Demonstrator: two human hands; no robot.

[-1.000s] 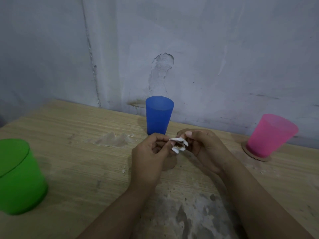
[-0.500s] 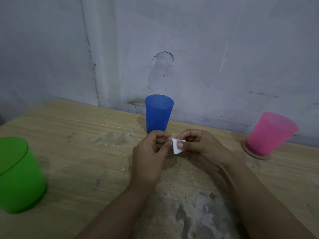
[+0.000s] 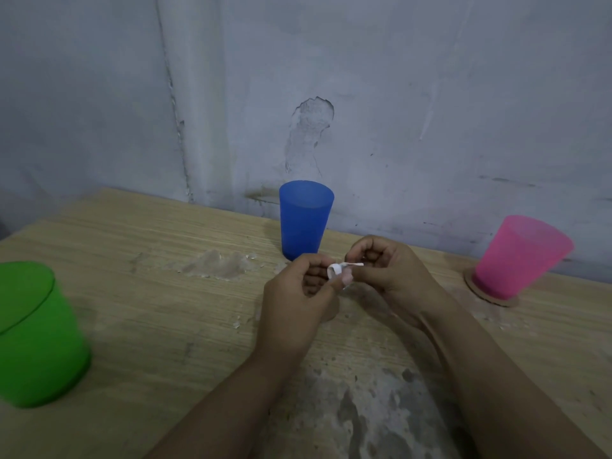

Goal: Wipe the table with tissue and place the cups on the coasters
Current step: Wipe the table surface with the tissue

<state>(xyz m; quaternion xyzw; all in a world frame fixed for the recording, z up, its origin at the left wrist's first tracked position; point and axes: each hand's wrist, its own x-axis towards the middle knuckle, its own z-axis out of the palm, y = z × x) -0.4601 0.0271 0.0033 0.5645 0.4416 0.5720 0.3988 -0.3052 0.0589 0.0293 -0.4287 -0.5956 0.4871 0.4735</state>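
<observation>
Left hand [image 3: 294, 296] and right hand [image 3: 387, 276], fingers of both pinching a small crumpled white tissue [image 3: 337, 270] above the worn wooden tabletop [image 3: 165, 319], in front of the blue plastic cup [image 3: 305, 223]; advisably folded into a firm pad before wiping

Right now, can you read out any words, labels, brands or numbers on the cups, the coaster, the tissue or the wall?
None: no text can be read in this view.
Blue cup, pink cup, green cup: plain, no print.
Coaster: bare cardboard.
Tissue pinched in both hands: no print visible.
Wall: only scuffs and chipped paint.
</observation>
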